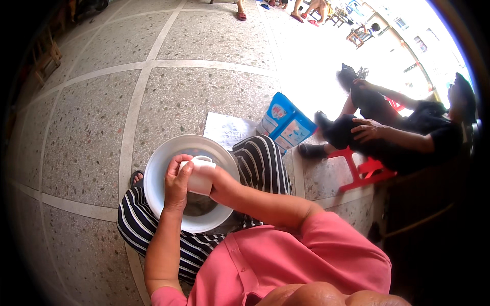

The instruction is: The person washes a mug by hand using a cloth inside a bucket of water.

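Clamped in the left hand point(176, 182), a white cup point(199, 179) is held over a white basin point(154, 176) and touched by the right hand point(220, 182) (whose grip cannot be told).

Reference item: the basin point(153, 199), between the person's left leg point(135, 219) and right leg point(265, 160). Above its opening, the cup point(200, 184) sits between the hands: left hand point(177, 178) on its left, right hand point(220, 179) on its right. Beyond the basin, slightly right, a paper sheet point(224, 128) lies on the floor point(97, 117). A bag point(290, 122) stands farther right, beside the sheet; contact unclear. Well right of the basin, a second person point(398, 125) sits on a stool point(352, 168). Just left of the basin: a sandalled foot point(137, 177).
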Available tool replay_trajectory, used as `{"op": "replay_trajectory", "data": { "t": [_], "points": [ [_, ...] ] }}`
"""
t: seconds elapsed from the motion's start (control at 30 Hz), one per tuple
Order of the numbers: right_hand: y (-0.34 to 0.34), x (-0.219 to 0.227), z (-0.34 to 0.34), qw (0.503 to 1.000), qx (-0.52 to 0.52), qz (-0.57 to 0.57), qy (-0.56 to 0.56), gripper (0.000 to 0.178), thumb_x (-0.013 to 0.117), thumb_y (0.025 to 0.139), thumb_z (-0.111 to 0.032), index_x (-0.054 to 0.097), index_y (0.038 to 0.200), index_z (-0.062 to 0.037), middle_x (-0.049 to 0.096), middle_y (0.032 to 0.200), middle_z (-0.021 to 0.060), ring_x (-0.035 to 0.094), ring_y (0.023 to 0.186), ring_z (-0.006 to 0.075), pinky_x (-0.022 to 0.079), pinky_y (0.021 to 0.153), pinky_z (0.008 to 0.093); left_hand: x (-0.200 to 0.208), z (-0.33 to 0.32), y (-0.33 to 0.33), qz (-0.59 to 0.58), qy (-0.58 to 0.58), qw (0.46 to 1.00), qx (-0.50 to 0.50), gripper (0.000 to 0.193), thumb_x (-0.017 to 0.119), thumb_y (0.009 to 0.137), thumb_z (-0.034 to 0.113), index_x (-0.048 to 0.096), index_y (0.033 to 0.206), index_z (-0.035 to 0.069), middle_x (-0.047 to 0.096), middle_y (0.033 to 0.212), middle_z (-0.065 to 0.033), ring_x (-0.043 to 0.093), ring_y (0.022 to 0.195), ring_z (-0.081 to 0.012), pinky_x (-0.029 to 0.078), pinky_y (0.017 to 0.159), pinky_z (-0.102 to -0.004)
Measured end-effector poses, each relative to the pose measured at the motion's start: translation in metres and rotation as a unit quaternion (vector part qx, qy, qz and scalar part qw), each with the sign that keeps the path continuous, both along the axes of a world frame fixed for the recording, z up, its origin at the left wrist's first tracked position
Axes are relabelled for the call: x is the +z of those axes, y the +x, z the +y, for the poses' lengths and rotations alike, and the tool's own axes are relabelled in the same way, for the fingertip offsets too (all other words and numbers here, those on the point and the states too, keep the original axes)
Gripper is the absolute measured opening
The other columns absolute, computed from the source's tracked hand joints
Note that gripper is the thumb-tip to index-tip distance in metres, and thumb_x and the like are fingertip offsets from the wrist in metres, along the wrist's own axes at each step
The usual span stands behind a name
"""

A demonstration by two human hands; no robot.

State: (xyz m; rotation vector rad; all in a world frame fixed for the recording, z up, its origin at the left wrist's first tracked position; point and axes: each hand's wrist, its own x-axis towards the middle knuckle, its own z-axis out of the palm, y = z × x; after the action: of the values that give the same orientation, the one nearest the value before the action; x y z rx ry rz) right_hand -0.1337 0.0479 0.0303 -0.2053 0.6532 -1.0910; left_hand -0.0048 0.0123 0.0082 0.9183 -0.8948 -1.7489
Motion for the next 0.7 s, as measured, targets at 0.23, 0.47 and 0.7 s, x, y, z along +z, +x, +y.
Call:
{"op": "replay_trajectory", "data": {
  "t": [0.23, 0.47, 0.7],
  "points": [
    [-0.013, 0.005, 0.004, 0.998, 0.041, 0.043, -0.032, 0.031, 0.059, 0.087, -0.017, 0.052, 0.113, -0.0022, 0.06, 0.102, 0.0085, 0.059, 0.096, 0.0178, 0.047, 0.084, 0.031, -0.003, 0.006, -0.003, 0.045, -0.033, 0.998, 0.014, 0.026, 0.059, 0.085, 0.021, 0.054, 0.106, 0.006, 0.055, 0.102, -0.0037, 0.051, 0.094, -0.0113, 0.041, 0.085, -0.0262],
    [-0.026, -0.001, -0.006, 0.559, 0.188, 0.572, -0.57, 0.023, 0.064, 0.078, -0.013, 0.059, 0.099, -0.0057, 0.061, 0.085, 0.013, 0.061, 0.079, 0.0314, 0.05, 0.07, 0.0362, 0.002, 0.014, 0.003, 0.08, 0.138, 0.986, -0.045, 0.05, 0.058, 0.086, 0.038, 0.046, 0.122, 0.006, 0.054, 0.106, -0.0053, 0.051, 0.104, -0.0153, 0.041, 0.09, -0.0291],
    [-0.025, -0.009, 0.004, 0.48, 0.07, 0.593, -0.643, 0.029, 0.06, 0.074, -0.011, 0.056, 0.102, -0.0049, 0.059, 0.095, 0.0145, 0.06, 0.084, 0.0306, 0.048, 0.073, 0.041, 0.013, 0.018, 0.003, 0.038, 0.062, 0.994, -0.076, 0.058, 0.074, 0.075, 0.029, 0.045, 0.121, 0.01, 0.054, 0.105, -0.0033, 0.054, 0.094, -0.013, 0.047, 0.079, -0.0273]
  ]
}}
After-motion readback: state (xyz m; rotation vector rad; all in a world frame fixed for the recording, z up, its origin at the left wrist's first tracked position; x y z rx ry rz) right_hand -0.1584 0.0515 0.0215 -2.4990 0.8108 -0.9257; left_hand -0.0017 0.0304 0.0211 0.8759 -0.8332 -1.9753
